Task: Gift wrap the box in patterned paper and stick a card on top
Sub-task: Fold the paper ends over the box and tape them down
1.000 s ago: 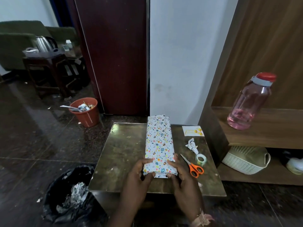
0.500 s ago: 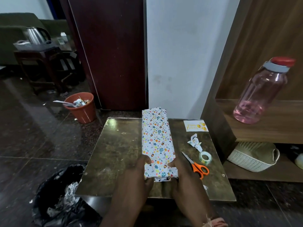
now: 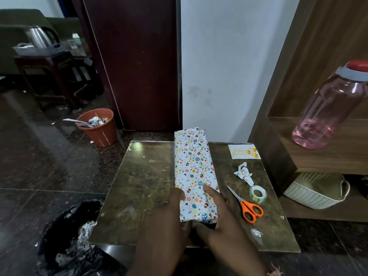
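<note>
Near-end fold in hand: wrapped box (image 3: 194, 172) lengthwise on tabletop (image 3: 139, 188), left hand (image 3: 169, 222) and right hand (image 3: 221, 216) gripping its near end; next likely tape roll (image 3: 257, 193) right of box, then birthday card (image 3: 244, 151).

It looked like a home, a lived-in room of a house. A green sofa (image 3: 23, 18) stood in the far corner, and beside it a dark side table (image 3: 45, 62) carried a steel kettle (image 3: 40, 37). A dark wooden door (image 3: 135, 62) met a white wall (image 3: 229, 62) over polished stone floor (image 3: 39, 160). An orange bin (image 3: 98, 127) held scraps, and a black bag (image 3: 71, 240) held crumpled waste. To the right, a wooden shelf (image 3: 328, 156) bore a pink bottle (image 3: 330, 108), with a white basket (image 3: 316, 190) below. A low table (image 3: 143, 186) carried scissors (image 3: 247, 206) and tape (image 3: 257, 193).
</note>
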### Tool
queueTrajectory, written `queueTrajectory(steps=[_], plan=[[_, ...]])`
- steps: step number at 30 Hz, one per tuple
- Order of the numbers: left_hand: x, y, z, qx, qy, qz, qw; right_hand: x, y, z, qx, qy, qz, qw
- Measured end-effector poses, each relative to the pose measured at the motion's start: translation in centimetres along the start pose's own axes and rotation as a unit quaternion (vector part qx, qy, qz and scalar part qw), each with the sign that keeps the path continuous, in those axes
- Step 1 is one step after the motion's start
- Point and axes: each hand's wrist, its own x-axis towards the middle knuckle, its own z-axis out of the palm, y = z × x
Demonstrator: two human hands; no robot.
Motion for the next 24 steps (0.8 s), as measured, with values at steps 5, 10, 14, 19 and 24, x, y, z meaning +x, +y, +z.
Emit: queueTrajectory(steps=[5, 10, 14, 19, 24], plan=[[0.1, 0.0, 0.2, -0.010, -0.003, 0.002, 1.000, 0.2, -0.1, -0.4, 0.126, -0.010, 0.047, 0.991], [0.2, -0.1, 0.2, -0.014, 0.000, -0.001, 1.000, 0.2, -0.6, 0.6, 0.153, 0.024, 0.046, 0.987], [0.2, -0.2, 0.3, -0.025, 0.004, -0.001, 1.000, 0.5, -0.4, 0.2, 0.249, 0.026, 0.058, 0.966], [0.2, -0.4, 0.4, -0.027, 0.007, 0.003, 1.000, 0.3, 0.0, 0.7, 0.164, 0.054, 0.042, 0.984], [0.2, -0.6, 0.5, -0.033, 0.014, -0.002, 0.999, 0.0, 0.3, 0.7, 0.072, 0.081, -0.006, 0.994]])
